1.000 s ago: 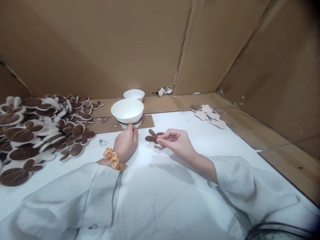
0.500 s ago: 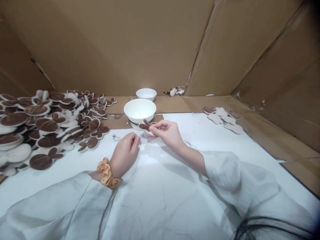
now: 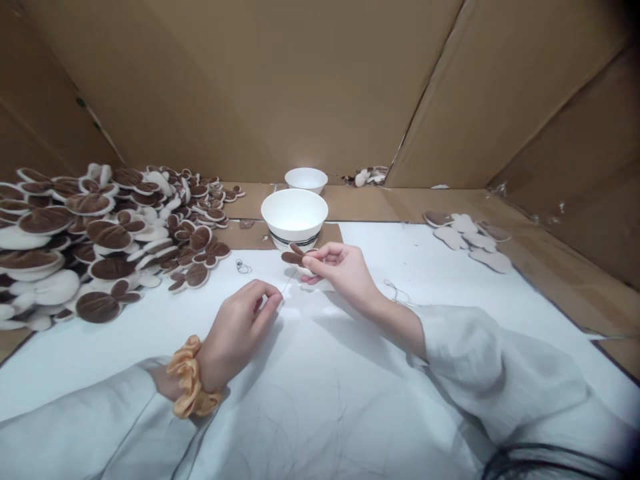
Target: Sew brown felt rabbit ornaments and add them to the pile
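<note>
My right hand (image 3: 350,277) pinches a small brown-and-white plush piece (image 3: 294,257) with rounded, ear-like lobes. It is held just above the white table, in front of the larger bowl. A thin dark thread (image 3: 289,281) runs from near this piece down to the fingertips of my left hand (image 3: 240,327). Those fingers are closed in a pinch on the thread; whether a needle is in them is too small to see. A yellow scrunchie (image 3: 193,380) circles my left wrist.
A large heap of similar plush pieces (image 3: 107,233) covers the left side. Two white bowls, a larger one (image 3: 295,213) and a smaller one (image 3: 306,179), stand at the back. Flat pale pieces (image 3: 473,239) lie at right. Loose thread (image 3: 243,267) lies on the table, and cardboard walls (image 3: 240,87) surround it.
My left hand has drawn back toward me and away from the plush piece, so more thread shows between the hands. My right hand keeps its pinch. The camera view has shifted slightly.
</note>
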`<state>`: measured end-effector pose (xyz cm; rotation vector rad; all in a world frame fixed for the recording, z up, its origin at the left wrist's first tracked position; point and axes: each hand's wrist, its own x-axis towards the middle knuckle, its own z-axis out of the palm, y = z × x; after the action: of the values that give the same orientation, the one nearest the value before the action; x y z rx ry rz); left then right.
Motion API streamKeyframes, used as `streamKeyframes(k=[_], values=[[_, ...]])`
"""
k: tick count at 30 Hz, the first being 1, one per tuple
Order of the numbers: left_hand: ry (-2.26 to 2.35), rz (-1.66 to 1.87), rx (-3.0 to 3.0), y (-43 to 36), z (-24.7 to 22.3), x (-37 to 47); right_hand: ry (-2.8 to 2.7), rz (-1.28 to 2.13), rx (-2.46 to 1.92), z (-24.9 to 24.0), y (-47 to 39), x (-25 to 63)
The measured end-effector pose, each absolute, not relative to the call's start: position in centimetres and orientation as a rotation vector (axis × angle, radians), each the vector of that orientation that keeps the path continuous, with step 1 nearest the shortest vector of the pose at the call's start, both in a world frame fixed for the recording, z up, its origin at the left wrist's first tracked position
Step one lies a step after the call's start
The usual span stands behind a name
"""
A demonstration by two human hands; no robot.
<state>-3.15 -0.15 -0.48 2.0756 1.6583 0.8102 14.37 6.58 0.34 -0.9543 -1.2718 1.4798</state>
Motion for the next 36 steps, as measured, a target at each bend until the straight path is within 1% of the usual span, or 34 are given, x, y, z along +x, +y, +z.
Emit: streamKeyframes(k=[7,13,17,19,23,26,29,32,36], values=[[1.596,0.874,2.118,-1.0,-0.3,-3.2,-1.329,1.502,-1.014,0.5,6.1,14.1],[1.521,0.989,2.395,-0.3,0.6,-2.9,-1.375,1.556,-0.981,-0.3,5.6,13.7],[1.481,0.913,2.476,1.4,1.8,-3.1,-1.465,1.595,-0.941,-0.8,5.2,13.8],[1.401,0.819,2.503,2.5,2.4,-3.3,-1.595,1.536,-0.922,-0.9,5.0,14.0],[1.253,0.665,2.441,4.6,3.2,-3.6,-1.932,1.181,-0.867,-0.9,4.7,14.5],[1.200,0.617,2.293,5.7,3.4,-3.8,-2.031,1.031,-0.755,-0.8,4.5,14.7],[1.249,0.677,2.173,6.0,2.7,-4.0,-2.006,0.954,-0.683,-0.6,4.3,14.7],[1.321,0.756,2.141,5.3,1.5,-4.1,-1.876,0.913,-0.719,-0.4,4.3,14.8],[1.279,0.874,2.297,3.3,0.6,-3.8,-1.640,1.038,-0.822,-0.4,4.8,14.9]])
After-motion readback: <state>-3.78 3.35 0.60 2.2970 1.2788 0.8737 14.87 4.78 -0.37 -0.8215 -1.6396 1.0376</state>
